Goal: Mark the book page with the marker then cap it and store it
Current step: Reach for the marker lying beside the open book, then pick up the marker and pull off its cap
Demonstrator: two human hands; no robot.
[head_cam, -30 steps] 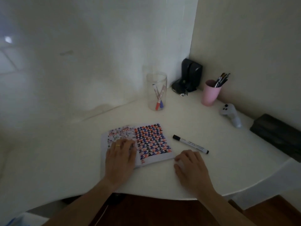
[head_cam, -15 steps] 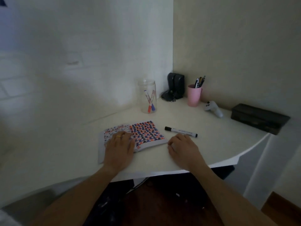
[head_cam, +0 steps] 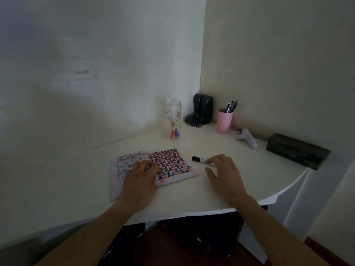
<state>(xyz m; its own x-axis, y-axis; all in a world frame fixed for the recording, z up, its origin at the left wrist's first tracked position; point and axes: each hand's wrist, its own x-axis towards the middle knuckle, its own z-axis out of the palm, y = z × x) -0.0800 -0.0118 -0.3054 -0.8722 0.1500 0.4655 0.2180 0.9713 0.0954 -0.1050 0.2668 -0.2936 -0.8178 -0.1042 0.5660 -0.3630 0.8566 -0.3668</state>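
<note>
Reaching right hand [head_cam: 223,172], fingers spread, over capped black-and-white marker [head_cam: 199,160] at centre | left hand [head_cam: 141,176] pressing flat on open patterned book [head_cam: 169,163] | risk: round marker rolling away from a loose pinch

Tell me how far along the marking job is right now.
Barely started. The book lies open on the desk, pinned flat by the left hand. The right hand is reaching over the marker, fingers at its barrel, not visibly gripping it. Its black cap looks on. Left: uncapping, marking, recapping, then storing, perhaps in the clear jar.
</note>
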